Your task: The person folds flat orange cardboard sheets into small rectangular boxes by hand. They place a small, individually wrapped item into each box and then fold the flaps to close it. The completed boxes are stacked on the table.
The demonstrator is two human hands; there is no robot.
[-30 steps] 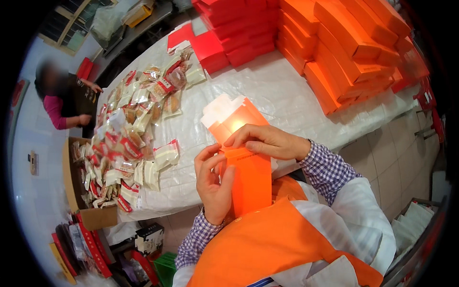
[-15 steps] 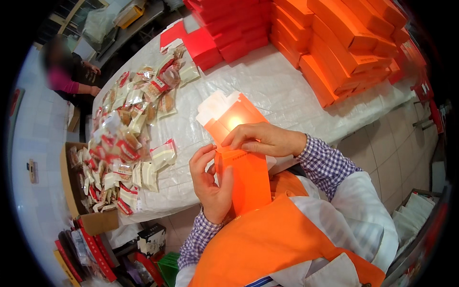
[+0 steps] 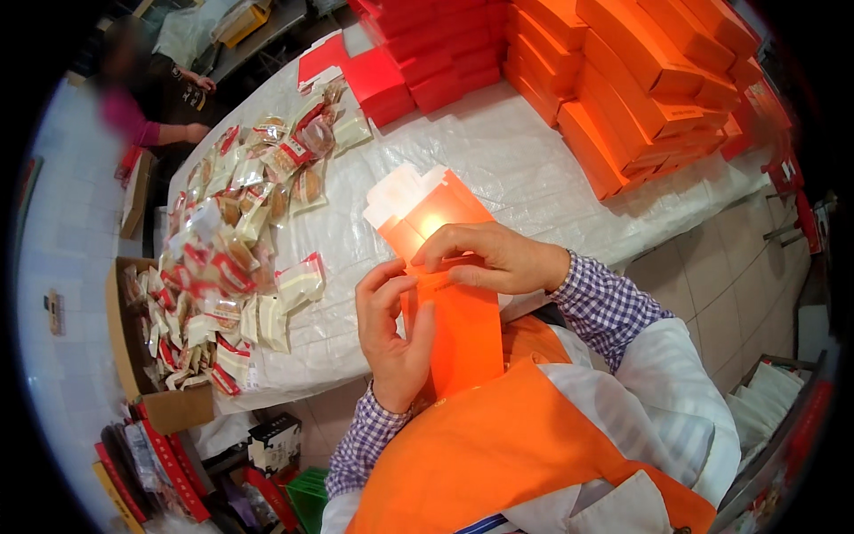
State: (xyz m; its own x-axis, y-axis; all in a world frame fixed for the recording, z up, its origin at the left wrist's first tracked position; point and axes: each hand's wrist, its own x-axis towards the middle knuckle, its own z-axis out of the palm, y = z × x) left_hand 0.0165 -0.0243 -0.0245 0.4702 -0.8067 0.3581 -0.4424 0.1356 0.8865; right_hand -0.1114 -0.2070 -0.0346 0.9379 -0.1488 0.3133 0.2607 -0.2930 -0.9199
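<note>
An orange cardboard box [image 3: 467,343] stands against my orange apron, its broad side facing up at the table's near edge. Beyond its top edge extends an orange panel with white-lined flaps, catching a bright glare. My left hand [image 3: 391,343] grips the box's left side, thumb on the front and fingers curled at the upper left corner. Bent over the top edge, my right hand [image 3: 498,258] pinches the cardboard at the fold with thumb and fingers. Both hands are closed on the same box. Its inside is hidden from view.
Wrapped pastries [image 3: 240,187] lie heaped on the white-covered table [image 3: 480,142] to the left, beside an open carton [image 3: 182,411] of more packets. Red boxes [image 3: 436,62] and orange boxes [image 3: 640,98] are stacked at the back. A person [image 3: 133,98] stands at the far left.
My right hand has shifted slightly at the fold while my left hand keeps its grip. The view has moved a little, and the person at far left has leaned closer to the table.
</note>
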